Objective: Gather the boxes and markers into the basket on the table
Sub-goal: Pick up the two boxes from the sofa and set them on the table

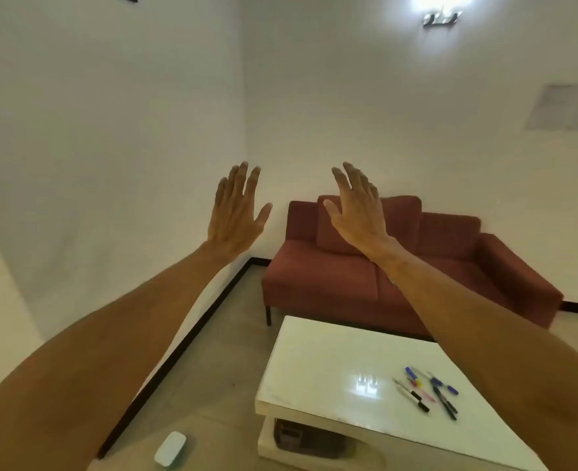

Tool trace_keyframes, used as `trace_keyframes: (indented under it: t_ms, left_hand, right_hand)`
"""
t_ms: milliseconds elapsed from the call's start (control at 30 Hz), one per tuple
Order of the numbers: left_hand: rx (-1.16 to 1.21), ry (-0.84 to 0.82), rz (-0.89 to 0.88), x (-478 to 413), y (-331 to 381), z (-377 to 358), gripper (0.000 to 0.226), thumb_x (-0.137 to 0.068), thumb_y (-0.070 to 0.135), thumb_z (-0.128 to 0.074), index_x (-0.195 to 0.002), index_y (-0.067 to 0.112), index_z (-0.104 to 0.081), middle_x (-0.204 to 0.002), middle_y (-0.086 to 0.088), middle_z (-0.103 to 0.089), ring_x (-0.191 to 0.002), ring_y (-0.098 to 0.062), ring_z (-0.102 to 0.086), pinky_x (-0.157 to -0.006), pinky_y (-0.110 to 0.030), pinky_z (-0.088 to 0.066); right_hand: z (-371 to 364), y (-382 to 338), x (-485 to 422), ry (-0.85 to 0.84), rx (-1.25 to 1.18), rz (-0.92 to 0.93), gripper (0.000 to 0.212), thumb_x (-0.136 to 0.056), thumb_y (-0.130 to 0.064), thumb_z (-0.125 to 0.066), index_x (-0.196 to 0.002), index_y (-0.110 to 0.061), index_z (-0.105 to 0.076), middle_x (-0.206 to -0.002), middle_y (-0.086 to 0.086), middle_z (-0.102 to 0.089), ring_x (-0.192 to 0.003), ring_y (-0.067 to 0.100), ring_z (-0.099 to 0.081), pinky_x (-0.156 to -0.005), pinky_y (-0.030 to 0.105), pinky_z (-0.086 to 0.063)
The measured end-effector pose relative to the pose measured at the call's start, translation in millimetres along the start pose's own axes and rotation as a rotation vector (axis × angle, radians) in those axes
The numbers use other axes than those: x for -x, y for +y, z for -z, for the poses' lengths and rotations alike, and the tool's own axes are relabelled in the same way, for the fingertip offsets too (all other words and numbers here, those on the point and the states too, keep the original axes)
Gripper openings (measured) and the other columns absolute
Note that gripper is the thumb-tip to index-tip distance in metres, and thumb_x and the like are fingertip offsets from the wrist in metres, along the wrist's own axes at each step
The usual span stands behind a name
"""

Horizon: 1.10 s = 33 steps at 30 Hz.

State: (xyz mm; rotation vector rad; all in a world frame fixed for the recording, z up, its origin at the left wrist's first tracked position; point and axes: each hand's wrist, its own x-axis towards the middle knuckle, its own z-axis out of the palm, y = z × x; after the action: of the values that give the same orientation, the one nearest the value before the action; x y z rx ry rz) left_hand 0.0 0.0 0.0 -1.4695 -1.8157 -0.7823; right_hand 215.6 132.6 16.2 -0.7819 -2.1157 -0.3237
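Observation:
Both my arms are stretched out in front of me at chest height, backs of the hands toward the camera. My left hand is open with fingers spread and holds nothing. My right hand is open too, fingers up, in front of the sofa. Far below them, several markers in blue, black, red and yellow lie in a loose pile on the white glossy table, near its right side. No basket and no boxes are in view; my right forearm hides the table's right part.
A dark red sofa stands against the far wall behind the table. A dark object sits on the table's lower shelf. A small white device lies on the grey floor at the lower left. White walls close in the left side.

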Motion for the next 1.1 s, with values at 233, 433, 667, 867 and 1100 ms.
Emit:
trace_keyframes:
  t_ms: [233,433,667,867,1100]
  left_hand:
    - [0.026,-0.135,0.021,0.0,-139.1,-76.8,0.073,-0.099,0.049,-0.042,-0.157,0.018,-0.010,-0.166,-0.010,-0.008,-0.154,-0.026,-0.006,-0.125,-0.047,-0.011]
    - [0.099,-0.199,0.063,-23.9,-229.5,-154.7,0.074,-0.098,0.047,-0.047,-0.157,0.019,-0.012,-0.165,-0.010,-0.011,-0.153,-0.026,-0.009,-0.125,-0.044,-0.011]
    - [0.163,-0.272,0.051,-71.7,-307.0,-292.9,0.074,-0.097,0.043,-0.049,-0.156,0.017,-0.013,-0.165,-0.011,-0.014,-0.153,-0.026,-0.011,-0.125,-0.044,-0.012]
    - [0.239,-0.346,0.027,-143.6,-343.7,-414.1,0.073,-0.097,0.046,-0.049,-0.156,0.017,-0.016,-0.162,-0.010,-0.020,-0.151,-0.027,-0.020,-0.122,-0.047,-0.022]
    - [0.315,-0.409,-0.052,-219.9,-365.3,-547.4,0.073,-0.097,0.047,-0.047,-0.156,0.017,-0.016,-0.162,-0.010,-0.021,-0.151,-0.025,-0.020,-0.121,-0.047,-0.024]
  right_hand:
    - [-137.7,-62.2,-36.3,-0.099,-0.047,-0.114,0.063,-0.096,-0.037,-0.055,-0.151,-0.017,-0.031,-0.160,0.012,-0.029,-0.148,0.030,-0.028,-0.118,0.051,-0.031]
    - [-254.2,-81.2,-71.3,-0.201,-0.057,-0.170,0.064,-0.096,-0.036,-0.057,-0.152,-0.015,-0.033,-0.160,0.013,-0.030,-0.148,0.030,-0.028,-0.118,0.050,-0.030]
    - [-404.0,-48.5,-122.2,-0.216,-0.070,-0.273,0.063,-0.096,-0.037,-0.057,-0.151,-0.017,-0.034,-0.160,0.011,-0.030,-0.148,0.028,-0.028,-0.117,0.049,-0.031]
    - [-522.7,-1.8,-178.2,-0.250,-0.068,-0.390,0.062,-0.096,-0.037,-0.057,-0.150,-0.015,-0.035,-0.159,0.012,-0.032,-0.148,0.028,-0.028,-0.117,0.048,-0.033]
    - [-621.0,57.0,-224.8,-0.266,-0.020,-0.472,0.061,-0.096,-0.037,-0.057,-0.149,-0.015,-0.036,-0.158,0.011,-0.032,-0.147,0.026,-0.029,-0.116,0.046,-0.034]
